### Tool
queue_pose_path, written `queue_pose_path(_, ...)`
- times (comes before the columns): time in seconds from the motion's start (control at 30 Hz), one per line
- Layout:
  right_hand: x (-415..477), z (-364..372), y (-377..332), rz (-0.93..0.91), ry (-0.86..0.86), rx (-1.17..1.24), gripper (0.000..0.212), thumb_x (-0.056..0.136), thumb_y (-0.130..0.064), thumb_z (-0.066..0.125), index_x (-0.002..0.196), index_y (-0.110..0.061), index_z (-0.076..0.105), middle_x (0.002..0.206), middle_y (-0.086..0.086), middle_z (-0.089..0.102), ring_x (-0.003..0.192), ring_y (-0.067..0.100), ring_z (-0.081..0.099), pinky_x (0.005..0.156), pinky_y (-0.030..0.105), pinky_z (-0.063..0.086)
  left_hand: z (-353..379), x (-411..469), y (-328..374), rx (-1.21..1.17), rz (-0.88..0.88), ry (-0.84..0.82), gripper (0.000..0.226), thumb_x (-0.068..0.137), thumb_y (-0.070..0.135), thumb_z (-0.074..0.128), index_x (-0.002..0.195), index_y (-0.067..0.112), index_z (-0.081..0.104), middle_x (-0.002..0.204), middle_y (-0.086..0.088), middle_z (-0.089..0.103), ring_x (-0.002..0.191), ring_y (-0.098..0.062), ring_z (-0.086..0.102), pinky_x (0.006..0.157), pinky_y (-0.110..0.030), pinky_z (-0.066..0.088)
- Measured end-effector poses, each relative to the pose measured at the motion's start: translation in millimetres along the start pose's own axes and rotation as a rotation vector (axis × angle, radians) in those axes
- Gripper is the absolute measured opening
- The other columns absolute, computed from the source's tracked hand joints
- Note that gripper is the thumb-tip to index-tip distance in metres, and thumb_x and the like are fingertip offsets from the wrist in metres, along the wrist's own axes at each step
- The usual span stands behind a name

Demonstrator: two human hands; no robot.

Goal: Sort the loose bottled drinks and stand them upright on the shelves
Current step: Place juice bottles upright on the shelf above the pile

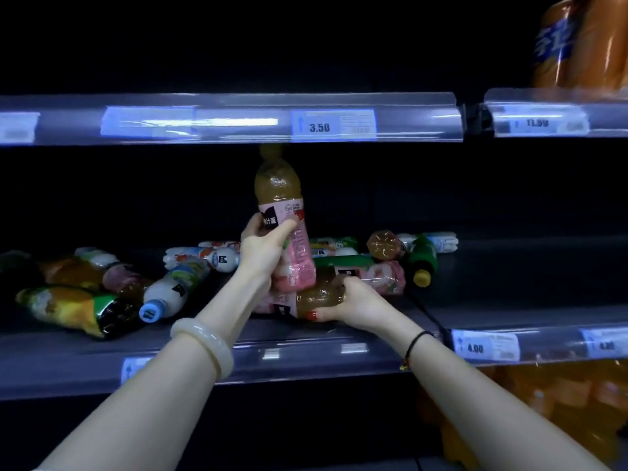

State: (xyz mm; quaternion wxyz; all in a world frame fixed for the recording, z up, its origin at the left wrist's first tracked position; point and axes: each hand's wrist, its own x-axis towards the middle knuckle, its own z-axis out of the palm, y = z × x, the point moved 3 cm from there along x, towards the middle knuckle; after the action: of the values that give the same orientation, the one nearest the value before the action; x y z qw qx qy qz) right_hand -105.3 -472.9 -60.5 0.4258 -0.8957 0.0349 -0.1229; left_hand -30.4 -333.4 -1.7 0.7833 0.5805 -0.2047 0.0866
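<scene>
Dark shelf (306,338); left hand (261,253) gripping upright bottle (282,212), right hand (353,304) gripping sideways-lying bottle (316,295).

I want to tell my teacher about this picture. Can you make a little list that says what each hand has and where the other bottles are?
left hand: holds upright pink-label bottle
right hand: grips lying pink-label bottle
loose bottles: lying on middle shelf, both sides of the hands
green bottle: lying, yellow cap toward camera
price tag: 3.50

Pink-labelled juice bottle (283,212) held upright above loose bottles (163,290) lying on the shelf (306,338).
</scene>
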Motion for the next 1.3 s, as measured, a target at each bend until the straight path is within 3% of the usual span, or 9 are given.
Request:
queue_pose_path(0.17,-11.6,-12.0,-2.9,0.036,0.142,0.219,0.024,0.069,-0.019,0.084,0.08,-0.019,0.063,0.084,-0.006,0.07,0.075,0.006,0.065,0.06,0.007,0.048,-24.7,-5.4,10.6,0.077,0.035,-0.051,0.044,0.079,0.022,0.073,0.118,0.011,0.055,0.085,-0.001,0.067,0.07,-0.015,0.067,0.062,-0.028,0.056)
queue_pose_path(0.3,-12.7,-40.3,-17.2,0.057,0.402,0.64,0.028,0.065,-0.013,0.085,0.086,-0.007,0.066,0.098,0.016,0.071,0.084,0.027,0.068,0.074,0.041,0.059,-39.4,-10.3,16.8,0.098,0.055,-0.069,0.04,0.075,0.02,0.078,0.109,0.012,0.058,0.091,-0.004,0.068,0.079,-0.018,0.068,0.073,-0.036,0.056)
queue_pose_path(0.4,-4.5,-63.0,-49.1,-0.082,0.514,0.587,0.027,0.069,-0.017,0.083,0.09,-0.009,0.066,0.088,0.011,0.068,0.075,0.021,0.064,0.066,0.031,0.055,-44.4,-16.5,12.1,0.156,0.048,-0.099,0.041,0.074,0.019,0.078,0.108,0.015,0.056,0.09,-0.002,0.067,0.072,-0.014,0.066,0.061,-0.028,0.052)
queue_pose_path(0.47,3.6,-63.1,-76.3,-0.179,0.501,0.442,0.019,0.075,-0.017,0.078,0.088,-0.011,0.066,0.076,0.003,0.064,0.068,0.012,0.059,0.059,0.021,0.049,-45.2,-20.3,6.3,0.176,0.017,-0.143,0.04,0.075,0.017,0.077,0.108,0.016,0.056,0.086,-0.001,0.068,0.061,-0.008,0.065,0.051,-0.022,0.048)
queue_pose_path(0.57,15.4,-45.7,-92.2,-0.233,0.474,0.362,0.01,0.082,-0.016,0.071,0.084,-0.014,0.062,0.074,0.001,0.063,0.067,0.011,0.057,0.058,0.017,0.045,-45.1,-25.3,-8.0,0.193,-0.046,-0.21,0.039,0.074,0.014,0.078,0.106,0.018,0.056,0.092,-0.001,0.07,0.076,-0.009,0.068,0.06,-0.022,0.051)
queue_pose_path(0.7,7.7,-37.3,-76.6,-0.236,0.446,0.386,0.039,0.078,-0.021,0.077,0.109,-0.015,0.053,0.088,-0.003,0.064,0.079,0.008,0.061,0.06,0.006,0.046,-46.1,-28.2,-26.3,0.122,-0.114,-0.212,0.054,0.074,0.014,0.077,0.123,0.015,0.052,0.101,-0.004,0.07,0.092,-0.02,0.068,0.078,-0.035,0.055)
queue_pose_path(0.93,-15.2,-20.0,-30.6,0.07,0.17,0.369,0.055,0.067,0.001,0.078,0.113,-0.01,0.049,0.103,0.008,0.067,0.094,0.023,0.067,0.083,0.038,0.056,-33.4,-30.4,-17.6,0.098,-0.171,-0.261,0.039,0.075,0.002,0.072,0.11,0.009,0.057,0.092,-0.009,0.069,0.087,-0.024,0.067,0.072,-0.033,0.051)
queue_pose_path(1.07,-42.0,-7.8,-39.5,-0.151,0.253,0.388,0.061,0.073,0.006,0.073,0.119,-0.023,0.046,0.109,-0.003,0.065,0.097,0.007,0.066,0.073,0.019,0.055,-35.4,-46.1,-0.3,0.16,-0.039,-0.269,0.043,0.072,0.002,0.075,0.105,0.023,0.057,0.095,-0.001,0.068,0.087,-0.014,0.066,0.069,-0.026,0.052)
queue_pose_path(1.3,-93.5,-16.8,-78.6,-0.429,0.252,0.398,0.065,0.072,0.012,0.072,0.118,-0.028,0.049,0.107,-0.002,0.066,0.096,0.003,0.064,0.076,0.016,0.051,-45.7,-86.8,53.8,0.117,0.174,-0.299,0.048,0.061,0.011,0.074,0.105,0.02,0.057,0.079,0.007,0.07,0.072,-0.003,0.065,0.061,-0.017,0.051)
